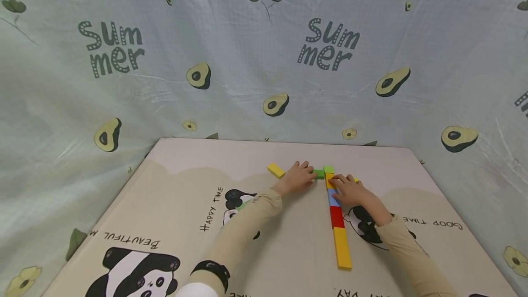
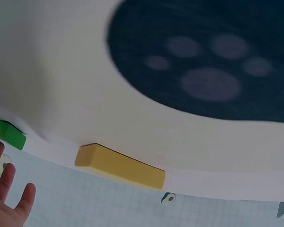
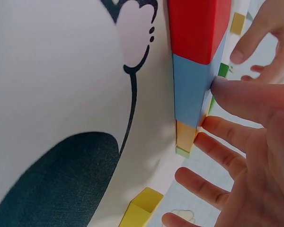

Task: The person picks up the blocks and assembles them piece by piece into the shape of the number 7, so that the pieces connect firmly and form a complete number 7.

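Block row [image 1: 336, 222], apparently mid-alignment: beyond red block [image 1: 337, 217], right hand [image 1: 350, 191] straight-fingered, left hand [image 1: 298, 177] loosely spread, dark-green block [image 1: 319, 174] likely needing nudging next.

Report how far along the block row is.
Looks done: a straight multicoloured row of rectangular blocks. In hand: the left hand is at the dark-green rectangular block; the right hand is at the row's side. Possibly left: the loose yellow rectangular block left of the row and the bright-yellow block right of it.
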`<control>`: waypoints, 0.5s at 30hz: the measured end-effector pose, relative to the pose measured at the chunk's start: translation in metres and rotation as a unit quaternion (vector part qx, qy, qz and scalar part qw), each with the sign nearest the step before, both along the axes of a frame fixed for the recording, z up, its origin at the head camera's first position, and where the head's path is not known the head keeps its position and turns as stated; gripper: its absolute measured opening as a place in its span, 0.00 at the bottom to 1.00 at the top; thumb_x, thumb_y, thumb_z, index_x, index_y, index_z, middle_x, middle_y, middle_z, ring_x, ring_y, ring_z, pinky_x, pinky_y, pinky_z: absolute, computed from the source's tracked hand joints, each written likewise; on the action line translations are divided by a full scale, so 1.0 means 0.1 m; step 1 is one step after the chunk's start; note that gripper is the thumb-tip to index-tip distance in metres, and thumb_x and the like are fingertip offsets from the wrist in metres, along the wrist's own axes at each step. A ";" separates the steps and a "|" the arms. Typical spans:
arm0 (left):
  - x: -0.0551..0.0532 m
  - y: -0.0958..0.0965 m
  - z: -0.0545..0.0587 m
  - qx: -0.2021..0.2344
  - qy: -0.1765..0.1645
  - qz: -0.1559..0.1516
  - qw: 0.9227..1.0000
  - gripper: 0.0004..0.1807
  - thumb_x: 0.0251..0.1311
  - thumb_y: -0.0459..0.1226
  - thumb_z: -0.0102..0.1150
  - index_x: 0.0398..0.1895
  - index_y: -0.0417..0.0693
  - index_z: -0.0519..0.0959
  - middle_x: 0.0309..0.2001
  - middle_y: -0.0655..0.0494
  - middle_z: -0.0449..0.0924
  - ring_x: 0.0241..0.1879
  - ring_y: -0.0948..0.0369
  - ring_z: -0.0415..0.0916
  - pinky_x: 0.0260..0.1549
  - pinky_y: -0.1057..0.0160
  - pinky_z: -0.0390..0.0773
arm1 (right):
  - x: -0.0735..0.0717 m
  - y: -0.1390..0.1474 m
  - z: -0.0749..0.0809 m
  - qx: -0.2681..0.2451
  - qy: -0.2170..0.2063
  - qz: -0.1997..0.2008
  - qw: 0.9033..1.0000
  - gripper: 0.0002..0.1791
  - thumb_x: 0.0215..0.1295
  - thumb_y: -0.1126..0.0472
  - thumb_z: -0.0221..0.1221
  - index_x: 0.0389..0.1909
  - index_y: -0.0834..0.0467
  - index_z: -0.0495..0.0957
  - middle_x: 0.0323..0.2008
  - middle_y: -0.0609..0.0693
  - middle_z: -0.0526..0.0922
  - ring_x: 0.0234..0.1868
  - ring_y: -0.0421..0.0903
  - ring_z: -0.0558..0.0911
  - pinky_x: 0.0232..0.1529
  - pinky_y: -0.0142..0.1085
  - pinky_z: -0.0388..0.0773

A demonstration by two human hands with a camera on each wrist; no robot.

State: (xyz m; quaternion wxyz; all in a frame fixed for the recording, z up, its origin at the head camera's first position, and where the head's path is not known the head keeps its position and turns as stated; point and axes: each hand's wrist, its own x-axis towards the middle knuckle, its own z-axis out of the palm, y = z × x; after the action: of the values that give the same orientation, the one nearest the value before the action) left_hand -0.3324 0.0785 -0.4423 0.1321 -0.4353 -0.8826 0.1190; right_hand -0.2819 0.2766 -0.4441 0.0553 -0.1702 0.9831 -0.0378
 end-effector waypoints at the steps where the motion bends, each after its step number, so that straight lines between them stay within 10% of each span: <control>1: 0.01 -0.02 0.00 -0.002 0.004 -0.006 1.000 0.14 0.62 0.46 0.46 0.51 0.61 0.72 0.48 0.61 0.74 0.49 0.61 0.66 0.47 0.61 0.68 | 0.00 0.00 0.00 -0.001 0.000 -0.001 1.000 0.28 0.58 0.53 0.56 0.59 0.58 0.65 0.59 0.58 0.64 0.51 0.60 0.65 0.48 0.61 0.64; 15: 0.01 -0.07 -0.06 -0.021 0.005 0.004 1.000 0.15 0.64 0.44 0.44 0.51 0.59 0.73 0.53 0.62 0.72 0.51 0.61 0.64 0.45 0.60 0.68 | -0.01 0.01 -0.01 -0.002 0.002 0.005 1.000 0.28 0.58 0.54 0.56 0.59 0.58 0.65 0.58 0.58 0.64 0.50 0.59 0.66 0.47 0.60 0.66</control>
State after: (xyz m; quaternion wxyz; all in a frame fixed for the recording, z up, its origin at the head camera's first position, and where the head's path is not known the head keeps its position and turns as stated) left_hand -0.3313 0.0715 -0.4482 0.1272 -0.4340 -0.8808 0.1399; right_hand -0.2828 0.2780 -0.4451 0.0528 -0.1755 0.9823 -0.0387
